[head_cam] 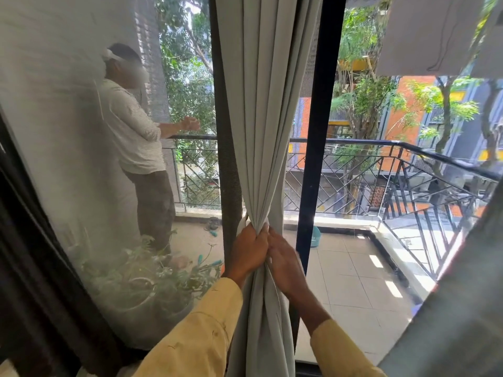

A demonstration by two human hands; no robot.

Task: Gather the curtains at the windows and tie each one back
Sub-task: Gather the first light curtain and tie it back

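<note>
left hand (249, 253): fist closed round gathered curtain (262, 110) | right hand (285, 263): flat, fingers extended against folds | glass clear either side

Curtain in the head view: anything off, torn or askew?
Nothing stands out. The curtain is bunched evenly where the left hand holds it in a closed grip, the right hand flat against it. No tieback shows yet.

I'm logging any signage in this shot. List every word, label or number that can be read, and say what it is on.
None can be read.
White sign at the top edge, outside the window: dark marks, cut off by the frame and too blurred to read.
Curtain, held by the left hand and right hand: plain, no text.
Buildings across the street: no legible text.
</note>
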